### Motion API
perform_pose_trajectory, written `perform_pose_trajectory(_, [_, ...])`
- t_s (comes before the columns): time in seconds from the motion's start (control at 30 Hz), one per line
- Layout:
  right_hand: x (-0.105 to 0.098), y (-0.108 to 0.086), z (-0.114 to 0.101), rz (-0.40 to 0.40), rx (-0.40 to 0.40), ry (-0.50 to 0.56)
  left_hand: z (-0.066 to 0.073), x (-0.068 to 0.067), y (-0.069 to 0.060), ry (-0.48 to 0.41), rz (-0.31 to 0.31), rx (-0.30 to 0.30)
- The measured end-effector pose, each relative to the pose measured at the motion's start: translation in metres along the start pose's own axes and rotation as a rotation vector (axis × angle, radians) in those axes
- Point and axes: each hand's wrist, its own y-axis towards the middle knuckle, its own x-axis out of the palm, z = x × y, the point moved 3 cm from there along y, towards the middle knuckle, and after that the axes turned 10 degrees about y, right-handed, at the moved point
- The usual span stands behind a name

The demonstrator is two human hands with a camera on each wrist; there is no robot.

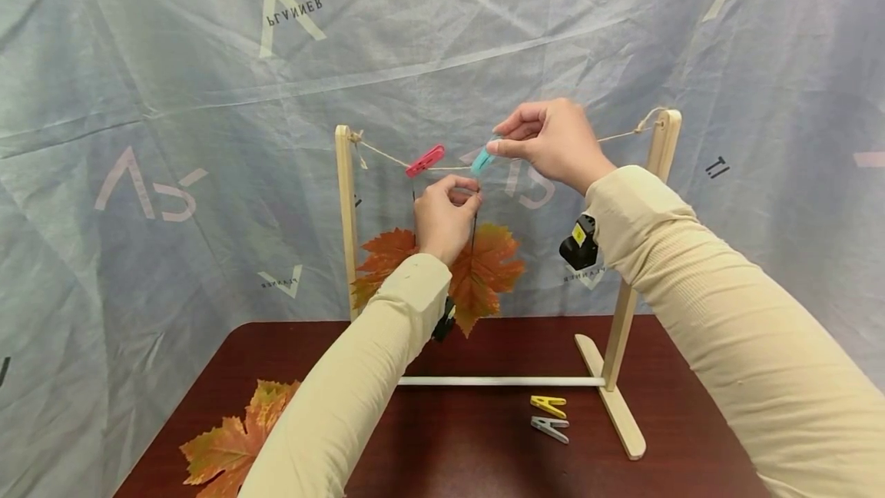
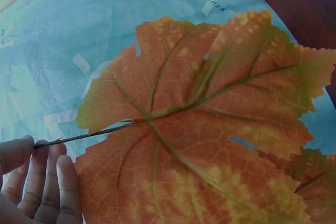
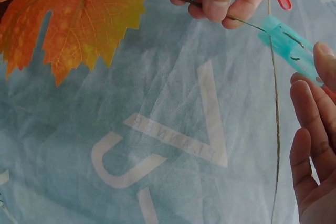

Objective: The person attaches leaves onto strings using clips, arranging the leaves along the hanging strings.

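My left hand (image 1: pixel 448 214) pinches the dark stem (image 2: pixel 84 137) of an orange artificial maple leaf (image 1: pixel 484 275), which hangs below the fingers. My right hand (image 1: pixel 553 141) pinches a light-blue clothespin (image 1: pixel 483 161) by its handle end. In the right wrist view, the blue clothespin's nose (image 3: pixel 270 27) meets both the twine (image 3: pixel 277 114) and the stem's tip. Just left on the line, a red clothespin (image 1: pixel 425 161) is clipped. Beneath it hangs another autumn leaf (image 1: pixel 383 256), partly hidden by the left hand and forearm.
A wooden stand with a right post (image 1: pixel 664 152) and a left post (image 1: pixel 345 198) carries the line. On the dark red table (image 1: pixel 484 436) lie a yellow clothespin (image 1: pixel 548 406), a grey clothespin (image 1: pixel 551 429) and a loose leaf (image 1: pixel 231 444). A white bar (image 1: pixel 498 381) spans the base.
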Motion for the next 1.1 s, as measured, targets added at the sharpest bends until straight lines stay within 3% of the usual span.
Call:
perform_pose_trajectory(0.3, [0.001, -0.002, -0.006, -0.049, 0.019, 0.006, 0.002, -0.001, -0.001, 0.031, -0.006, -0.006])
perform_pose_trajectory(0.77, [0.004, -0.008, -0.007, -0.146, 0.052, 0.003, -0.004, -0.004, -0.007, 0.058, -0.029, 0.043])
perform_pose_trajectory(0.93, [0.003, -0.012, -0.009, -0.142, 0.056, -0.008, -0.007, -0.008, -0.011, 0.034, -0.053, 0.063])
perform_pose_trajectory(1.1, [-0.001, -0.019, -0.013, -0.086, 0.044, -0.025, -0.012, -0.018, -0.016, 0.012, -0.056, 0.104])
